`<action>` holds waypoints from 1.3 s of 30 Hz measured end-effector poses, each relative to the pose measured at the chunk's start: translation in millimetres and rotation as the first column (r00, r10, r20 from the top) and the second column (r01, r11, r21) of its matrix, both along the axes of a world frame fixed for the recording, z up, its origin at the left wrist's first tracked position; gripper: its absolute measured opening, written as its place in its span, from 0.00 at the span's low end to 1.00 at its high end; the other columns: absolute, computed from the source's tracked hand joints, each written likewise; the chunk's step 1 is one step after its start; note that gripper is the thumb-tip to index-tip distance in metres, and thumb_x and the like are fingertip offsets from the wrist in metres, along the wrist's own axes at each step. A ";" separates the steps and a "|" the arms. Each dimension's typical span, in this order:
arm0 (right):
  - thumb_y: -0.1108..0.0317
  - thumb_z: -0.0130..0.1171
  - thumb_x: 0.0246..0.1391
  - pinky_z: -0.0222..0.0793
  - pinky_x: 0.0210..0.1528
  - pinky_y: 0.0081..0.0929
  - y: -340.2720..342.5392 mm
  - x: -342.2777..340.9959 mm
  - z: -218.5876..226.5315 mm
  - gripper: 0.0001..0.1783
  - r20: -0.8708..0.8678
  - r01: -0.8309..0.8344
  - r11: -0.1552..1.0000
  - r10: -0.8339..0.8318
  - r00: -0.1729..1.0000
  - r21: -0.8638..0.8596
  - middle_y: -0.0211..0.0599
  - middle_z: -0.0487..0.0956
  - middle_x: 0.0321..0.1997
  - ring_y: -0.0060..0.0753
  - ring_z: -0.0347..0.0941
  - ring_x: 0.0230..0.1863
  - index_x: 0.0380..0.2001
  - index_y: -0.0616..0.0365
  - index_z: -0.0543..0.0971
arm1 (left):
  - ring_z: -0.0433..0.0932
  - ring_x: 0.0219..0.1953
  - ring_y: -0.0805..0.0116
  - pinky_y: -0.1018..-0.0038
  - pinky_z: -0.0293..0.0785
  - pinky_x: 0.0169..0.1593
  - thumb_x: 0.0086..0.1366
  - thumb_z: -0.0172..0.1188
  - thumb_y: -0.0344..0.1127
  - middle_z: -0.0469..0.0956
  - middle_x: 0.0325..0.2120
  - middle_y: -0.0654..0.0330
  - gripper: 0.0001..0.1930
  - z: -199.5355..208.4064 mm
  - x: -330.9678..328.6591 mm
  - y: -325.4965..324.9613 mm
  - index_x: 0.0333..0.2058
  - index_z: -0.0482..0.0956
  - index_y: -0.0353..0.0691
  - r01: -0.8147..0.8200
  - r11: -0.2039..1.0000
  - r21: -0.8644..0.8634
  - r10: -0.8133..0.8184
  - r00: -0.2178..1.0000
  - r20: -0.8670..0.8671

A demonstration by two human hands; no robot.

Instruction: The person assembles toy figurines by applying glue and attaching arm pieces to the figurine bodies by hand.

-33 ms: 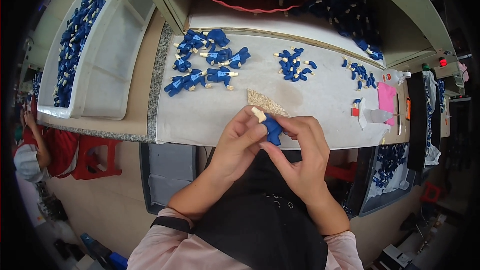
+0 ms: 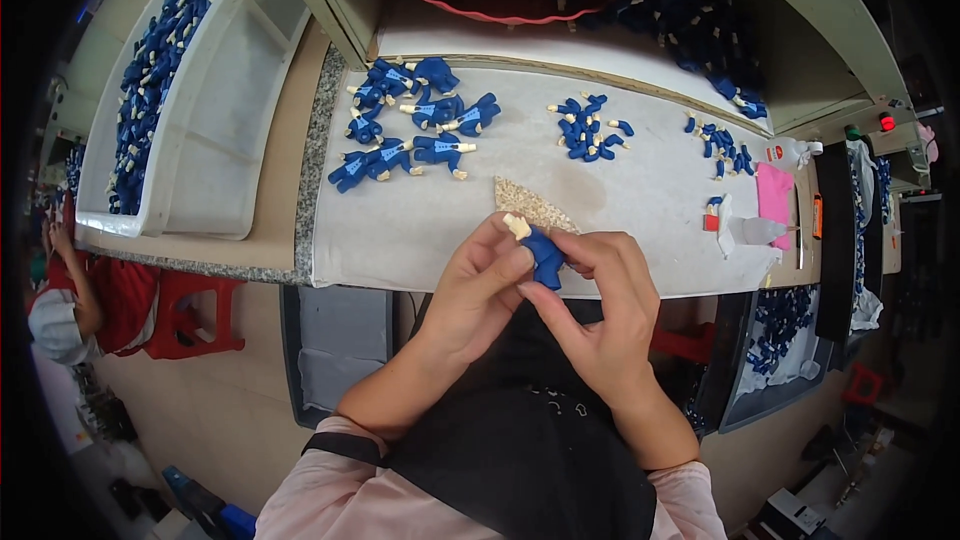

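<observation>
Over the table's near edge, my left hand (image 2: 480,285) pinches a small blue doll figure (image 2: 543,256) with a cream neck piece at its top. My right hand (image 2: 605,305) closes on the figure's other side, thumb and fingertips against the blue part. The fingers hide some of it. Just beyond lies a speckled, pointed flat piece (image 2: 530,205). Several blue figure bodies (image 2: 437,112) with light-blue fronts and cream necks lie at the far left of the table. A pile of small blue arms (image 2: 585,135) with cream hands sits mid-table, and a looser group (image 2: 722,150) lies to the right.
A white bin (image 2: 205,190) full of blue parts stands at left. A shelf (image 2: 480,50) runs along the back. At right are a pink cloth (image 2: 772,192), a clear bottle (image 2: 762,231) and a parts tray (image 2: 770,395). A person in red (image 2: 110,305) sits at far left.
</observation>
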State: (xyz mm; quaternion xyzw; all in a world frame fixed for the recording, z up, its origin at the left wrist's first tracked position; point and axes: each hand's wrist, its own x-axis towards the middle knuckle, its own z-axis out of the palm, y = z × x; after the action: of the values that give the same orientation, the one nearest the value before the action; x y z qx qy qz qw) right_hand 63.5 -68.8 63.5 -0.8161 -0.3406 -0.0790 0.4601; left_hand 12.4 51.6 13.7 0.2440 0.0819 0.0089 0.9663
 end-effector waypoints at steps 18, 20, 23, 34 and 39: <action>0.72 0.68 0.30 0.68 0.30 0.25 -11.0 -2.5 4.9 0.23 0.071 0.022 0.999 -0.019 0.997 -0.037 0.39 0.73 0.33 0.36 0.70 0.31 0.35 0.62 0.76 | 0.72 0.42 0.65 0.71 0.69 0.46 0.61 0.51 0.35 0.71 0.40 0.56 0.14 9.0 1.8 -5.3 0.44 0.66 0.38 0.089 0.996 -0.024 -0.090 0.995 -0.051; 0.73 0.67 0.30 0.68 0.31 0.25 -13.9 -4.0 3.5 0.22 0.069 0.010 0.999 -0.007 0.998 -0.051 0.39 0.73 0.34 0.36 0.70 0.32 0.36 0.62 0.76 | 0.72 0.42 0.65 0.71 0.69 0.47 0.61 0.50 0.37 0.71 0.41 0.55 0.14 7.6 1.6 -2.9 0.45 0.66 0.38 0.111 0.982 -0.155 -0.117 0.993 -0.028; 0.74 0.66 0.31 0.69 0.32 0.25 -15.4 -5.8 4.0 0.22 0.102 -0.013 0.997 0.020 0.995 -0.073 0.39 0.73 0.34 0.36 0.70 0.32 0.36 0.63 0.76 | 0.72 0.43 0.65 0.71 0.69 0.47 0.62 0.49 0.40 0.70 0.43 0.55 0.16 7.8 -0.4 -2.2 0.45 0.66 0.39 0.135 0.954 -0.267 -0.145 0.989 -0.017; 0.79 0.64 0.31 0.70 0.36 0.28 -19.0 -9.0 -1.2 0.19 0.147 -0.056 0.998 0.061 0.987 -0.040 0.42 0.73 0.37 0.41 0.72 0.37 0.34 0.64 0.76 | 0.72 0.45 0.68 0.75 0.69 0.46 0.60 0.52 0.39 0.70 0.44 0.53 0.16 2.8 1.7 0.5 0.45 0.68 0.38 0.171 0.984 -0.057 -0.167 0.983 0.072; 0.80 0.65 0.31 0.70 0.39 0.28 -23.4 -6.8 -14.9 0.22 0.090 -0.049 0.997 0.043 0.995 0.067 0.44 0.74 0.39 0.41 0.72 0.38 0.36 0.63 0.74 | 0.71 0.46 0.67 0.73 0.67 0.49 0.57 0.55 0.29 0.70 0.45 0.51 0.17 2.9 0.2 -4.2 0.46 0.67 0.34 -0.072 0.937 0.343 -0.005 0.976 0.219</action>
State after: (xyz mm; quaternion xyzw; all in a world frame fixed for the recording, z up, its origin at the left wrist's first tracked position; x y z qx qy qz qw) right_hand 56.7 -92.2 48.6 -0.7874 -0.3764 -0.1163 0.4742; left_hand 12.6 47.5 16.6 0.4075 -0.0227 0.0662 0.9105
